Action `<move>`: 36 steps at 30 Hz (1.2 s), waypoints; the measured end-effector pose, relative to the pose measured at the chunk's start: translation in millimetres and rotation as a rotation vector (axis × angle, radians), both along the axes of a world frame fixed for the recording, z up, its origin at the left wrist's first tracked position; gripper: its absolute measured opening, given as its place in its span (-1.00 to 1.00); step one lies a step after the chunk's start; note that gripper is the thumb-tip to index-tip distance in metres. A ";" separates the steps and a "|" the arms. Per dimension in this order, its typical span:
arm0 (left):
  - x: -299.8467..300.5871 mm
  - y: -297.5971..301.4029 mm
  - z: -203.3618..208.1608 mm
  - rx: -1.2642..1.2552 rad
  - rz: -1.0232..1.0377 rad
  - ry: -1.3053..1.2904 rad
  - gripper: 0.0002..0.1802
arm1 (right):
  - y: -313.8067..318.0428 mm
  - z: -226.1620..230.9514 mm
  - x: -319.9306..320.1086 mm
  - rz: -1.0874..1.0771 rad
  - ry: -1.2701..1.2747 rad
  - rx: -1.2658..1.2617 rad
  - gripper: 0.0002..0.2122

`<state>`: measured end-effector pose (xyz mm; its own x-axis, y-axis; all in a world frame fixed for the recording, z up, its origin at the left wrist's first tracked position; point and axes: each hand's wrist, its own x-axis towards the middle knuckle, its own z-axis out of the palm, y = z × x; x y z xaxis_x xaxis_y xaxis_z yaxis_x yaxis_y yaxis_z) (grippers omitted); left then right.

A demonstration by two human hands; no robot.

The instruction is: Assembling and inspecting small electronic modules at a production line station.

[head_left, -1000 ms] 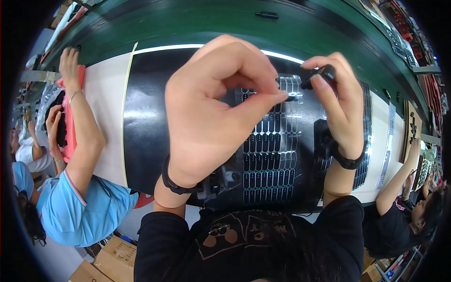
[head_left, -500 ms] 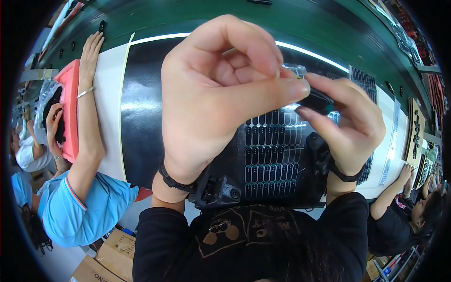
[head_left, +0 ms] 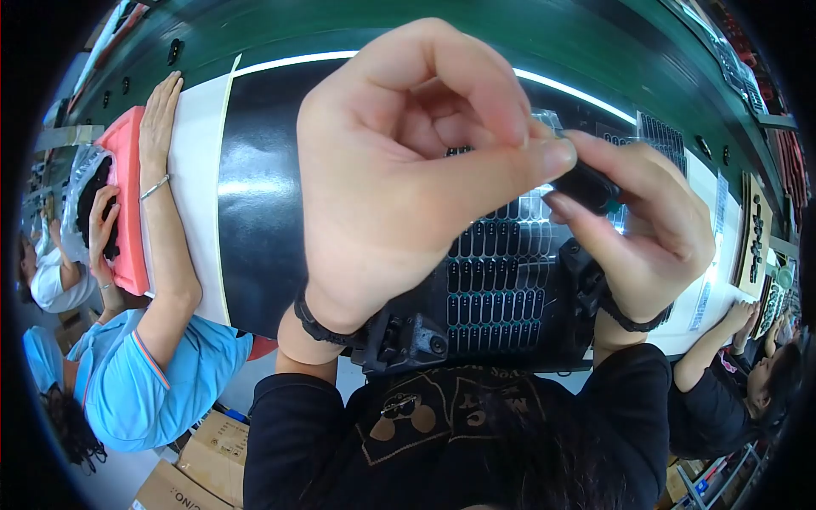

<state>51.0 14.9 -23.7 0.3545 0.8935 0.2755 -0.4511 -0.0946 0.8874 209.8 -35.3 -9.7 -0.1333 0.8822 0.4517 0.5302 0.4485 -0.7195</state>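
Observation:
My right hand [head_left: 659,217] pinches a small black oblong piece [head_left: 588,189] with rounded ends between thumb and fingers, above the work surface. Close against its near-left end is my left hand [head_left: 382,187], thumb and forefinger pressed together. Whatever lies between those left fingertips is hidden. Below both hands lies a clear sheet [head_left: 495,321] with rows of black, oval-ended stickers. Part of its upper right shows bare clear backing, and my left hand covers some of the rows.
A black mat [head_left: 259,204] lies under the sheet. Beyond runs a green conveyor belt [head_left: 280,30] carrying small black pieces. At left, a co-worker in a blue shirt [head_left: 157,382] reaches beside a pink foam tray [head_left: 132,204]. Another co-worker [head_left: 714,408] sits at right.
Both my hands have shifted slightly right with the black piece. The co-worker's hand at left now rests apart from the black piece on the belt.

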 end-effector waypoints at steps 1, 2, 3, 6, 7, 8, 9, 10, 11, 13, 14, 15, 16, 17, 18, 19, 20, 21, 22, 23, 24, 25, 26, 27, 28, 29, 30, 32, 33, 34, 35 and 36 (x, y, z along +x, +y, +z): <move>-0.1 0.0 -1.0 -0.001 0.001 0.002 -0.66 | -0.5 -0.6 -0.7 -0.007 0.015 -0.006 -0.67; 0.3 -0.2 -1.8 0.042 0.013 0.022 -0.66 | -1.1 -1.2 -1.4 -0.015 0.030 -0.012 -0.67; 0.8 -0.5 -2.4 0.084 0.023 0.042 -0.66 | -1.4 -1.7 -1.8 -0.024 0.045 -0.018 -0.68; 0.7 -1.4 -1.8 0.148 0.038 0.086 -0.68 | -1.1 -0.1 -2.2 -0.023 -0.023 0.022 -0.68; 0.4 -1.9 -0.9 0.168 0.044 0.111 -0.69 | -1.0 0.7 -2.1 -0.021 -0.056 0.043 -0.68; 0.0 -2.3 -0.4 0.189 0.051 0.136 -0.70 | -1.1 1.3 -1.9 -0.021 -0.055 0.043 -0.68; -0.3 -2.3 -0.4 0.188 0.052 0.138 -0.70 | -1.2 1.8 -1.5 -0.021 -0.078 0.042 -0.68; -0.5 -1.4 -1.0 0.226 0.055 0.185 -0.72 | -1.6 1.9 -1.0 -0.025 -0.102 0.042 -0.68; -0.8 -0.2 -1.7 0.264 0.060 0.232 -0.74 | -1.9 2.0 -0.6 -0.028 -0.126 0.042 -0.68; -1.2 2.2 -2.7 0.302 0.065 0.282 -0.75 | -2.5 2.1 -0.4 -0.025 -0.116 0.028 -0.69; -1.3 3.8 -3.3 0.410 0.088 0.400 -0.78 | -2.9 2.2 -0.4 -0.021 -0.108 0.014 -0.69; -0.5 5.8 -3.7 0.518 0.110 0.516 -0.81 | -2.9 2.4 0.7 -0.017 -0.103 0.000 -0.69; -0.1 7.6 -4.2 0.626 0.133 0.632 -0.82 | -2.9 2.4 2.5 -0.016 -0.103 0.000 -0.69; -0.2 9.5 -5.7 0.626 0.135 0.632 -0.82 | -2.8 2.2 5.1 0.017 -0.068 0.011 -0.68; -0.9 11.2 -8.3 0.507 0.008 0.547 -0.84 | -2.7 1.9 7.8 0.050 -0.033 0.022 -0.67; -1.9 12.4 -11.0 0.386 -0.116 0.459 -0.84 | -2.5 1.4 9.4 0.084 0.002 0.032 -0.67; -3.3 13.5 -11.2 0.268 -0.239 0.373 -0.84 | -1.4 0.9 10.2 0.085 0.003 0.035 -0.67; -5.1 13.1 -9.2 0.269 -0.237 0.374 -0.84 | -0.3 -0.3 10.7 0.106 0.032 0.027 -0.68; -7.3 11.3 -5.7 0.188 -0.269 0.358 -0.83 | 0.8 -2.0 10.9 0.127 0.062 0.019 -0.69; -9.3 9.4 -2.8 0.105 -0.302 0.341 -0.81 | 1.9 -3.7 10.6 0.148 0.092 0.008 -0.70; -10.6 8.6 -2.2 0.020 -0.334 0.323 -0.80 | 3.1 -5.3 8.6 0.149 0.094 0.005 -0.70; -10.6 7.9 -0.4 0.024 -0.333 0.324 -0.80 | 3.7 -4.0 5.5 0.110 0.105 -0.020 -0.73; -9.7 7.3 1.0 0.022 -0.293 0.354 -0.79 | 4.3 -3.0 2.4 0.072 0.115 -0.047 -0.74; -8.1 6.8 2.1 0.020 -0.253 0.384 -0.79 | 4.6 -2.3 1.1 0.032 0.126 -0.074 -0.76; -6.2 6.6 3.1 0.018 -0.215 0.414 -0.78 | 5.8 -2.2 2.2 0.029 0.126 -0.072 -0.76; -3.2 7.5 2.6 0.021 -0.219 0.413 -0.78 | 8.7 -2.6 5.3 0.030 0.176 -0.168 -0.76; 0.2 9.9 -1.0 0.033 -0.182 0.466 -0.79 | 13.7 -4.5 9.4 0.034 0.226 -0.264 -0.75; 6.5 15.7 -8.6 0.062 -0.104 0.574 -0.79 | 28.0 -9.0 22.9 0.038 0.279 -0.351 -0.74; 4.5 18.2 -17.4 0.061 -0.094 0.583 -0.79 | 41.4 -18.6 31.1 0.069 0.326 -0.412 -0.77; 2.7 21.6 -28.2 0.225 0.014 0.724 -0.79 | 55.5 -28.4 38.5 0.101 0.373 -0.472 -0.80; 5.3 24.6 -37.3 0.399 0.107 0.849 -0.79 | 67.3 -36.9 49.2 0.092 0.374 -0.465 -0.80; 7.7 25.6 -43.0 0.576 0.204 0.969 -0.79 | 79.4 -46.6 59.6 0.015 0.338 -0.418 -0.74</move>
<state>58.8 40.6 -66.6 0.5036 0.7888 0.3524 0.4695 -0.5923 0.6548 269.5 44.1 -56.3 -0.0556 0.9950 0.0824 0.2342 0.0932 -0.9677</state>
